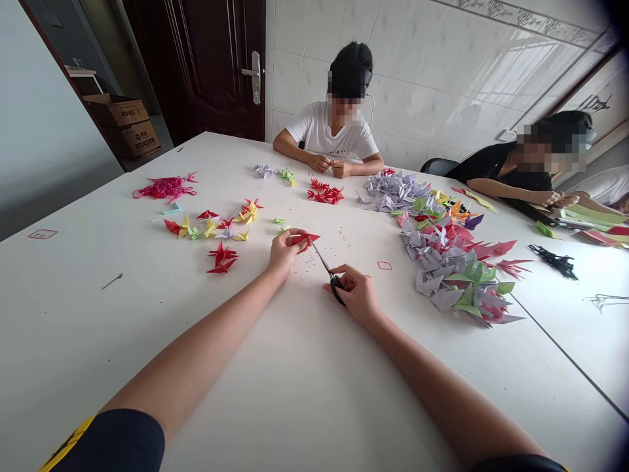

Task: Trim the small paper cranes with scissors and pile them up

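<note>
Pinched in my left hand [286, 252] is a red folded paper crane [310, 237], its pointed end sticking out to the right. My right hand [357, 289] is closed around the black handles of a pair of scissors [323, 261]. The blades reach up and left, and their tips meet the red paper at my left fingertips. Tiny paper scraps [344, 237] are scattered on the table around both hands. Just behind my left hand lie small green paper cranes [281, 224]. To its left sit red cranes [222, 257] and yellow cranes [209, 228].
A big heap of paper cranes [442, 262] spreads along the right of the white table [275, 393]. Pink cord [166, 188] lies at the far left, black cord [553, 261] at the right. One person [339, 124] sits opposite, another [521, 164] at the right, both handling paper.
</note>
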### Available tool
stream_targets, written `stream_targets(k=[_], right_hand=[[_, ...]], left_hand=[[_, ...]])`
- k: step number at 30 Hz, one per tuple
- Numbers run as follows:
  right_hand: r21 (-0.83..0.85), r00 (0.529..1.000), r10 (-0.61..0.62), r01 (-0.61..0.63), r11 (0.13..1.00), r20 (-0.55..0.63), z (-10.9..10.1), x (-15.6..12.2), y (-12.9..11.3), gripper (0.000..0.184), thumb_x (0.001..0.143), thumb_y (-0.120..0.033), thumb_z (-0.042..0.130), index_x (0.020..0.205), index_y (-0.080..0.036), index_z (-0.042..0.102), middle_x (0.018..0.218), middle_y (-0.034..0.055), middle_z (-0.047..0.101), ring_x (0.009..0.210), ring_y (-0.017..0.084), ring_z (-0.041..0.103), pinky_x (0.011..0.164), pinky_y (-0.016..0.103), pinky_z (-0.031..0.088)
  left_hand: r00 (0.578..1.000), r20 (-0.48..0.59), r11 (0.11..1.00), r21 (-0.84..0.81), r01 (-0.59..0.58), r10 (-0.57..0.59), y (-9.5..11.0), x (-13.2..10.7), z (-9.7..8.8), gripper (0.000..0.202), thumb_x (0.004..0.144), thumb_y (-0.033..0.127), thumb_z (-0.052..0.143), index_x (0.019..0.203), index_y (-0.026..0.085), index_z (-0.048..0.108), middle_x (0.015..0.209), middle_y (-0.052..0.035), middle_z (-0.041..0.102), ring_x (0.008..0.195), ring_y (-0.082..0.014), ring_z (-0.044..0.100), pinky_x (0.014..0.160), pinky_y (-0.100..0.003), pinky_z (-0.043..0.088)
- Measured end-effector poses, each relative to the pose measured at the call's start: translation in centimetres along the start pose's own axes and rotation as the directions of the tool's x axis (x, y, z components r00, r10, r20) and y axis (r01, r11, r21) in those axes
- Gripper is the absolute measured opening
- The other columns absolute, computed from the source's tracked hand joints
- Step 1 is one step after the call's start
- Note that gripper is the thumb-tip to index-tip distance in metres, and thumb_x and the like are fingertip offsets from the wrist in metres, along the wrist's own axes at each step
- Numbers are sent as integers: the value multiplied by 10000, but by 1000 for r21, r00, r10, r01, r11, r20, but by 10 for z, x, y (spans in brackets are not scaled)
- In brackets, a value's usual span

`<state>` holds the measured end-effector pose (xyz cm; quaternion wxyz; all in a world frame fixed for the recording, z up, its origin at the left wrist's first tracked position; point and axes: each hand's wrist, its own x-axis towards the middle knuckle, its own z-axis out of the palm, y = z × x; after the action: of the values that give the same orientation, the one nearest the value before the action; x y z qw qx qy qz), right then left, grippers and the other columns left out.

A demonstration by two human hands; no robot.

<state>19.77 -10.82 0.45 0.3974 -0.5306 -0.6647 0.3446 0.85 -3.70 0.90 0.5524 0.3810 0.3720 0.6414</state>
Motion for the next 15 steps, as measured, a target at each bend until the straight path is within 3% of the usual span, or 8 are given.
stream_targets(k=[9,15], right_hand=[[-49,1000,-15,15,999,11,0,1,3,324,681,-492,767,827,-226,654,570,-58,383,528,107,294,487,253,291],[-81,999,-34,32,996,-19,2,0,4,328,701,-512,744,847,-232,652,563,-50,412,524,115,324,490,256,312]], left_hand=[[998,-60,1000,-11,27,-27,2,-1,3,258,611,91,713,863,138,686,821,-59,704,819,-158,661,854,-345,504],[998,-54,1000,7,11,-10,1,0,2,246,618,123,745,851,145,667,792,-52,697,783,-149,654,847,-347,505]])
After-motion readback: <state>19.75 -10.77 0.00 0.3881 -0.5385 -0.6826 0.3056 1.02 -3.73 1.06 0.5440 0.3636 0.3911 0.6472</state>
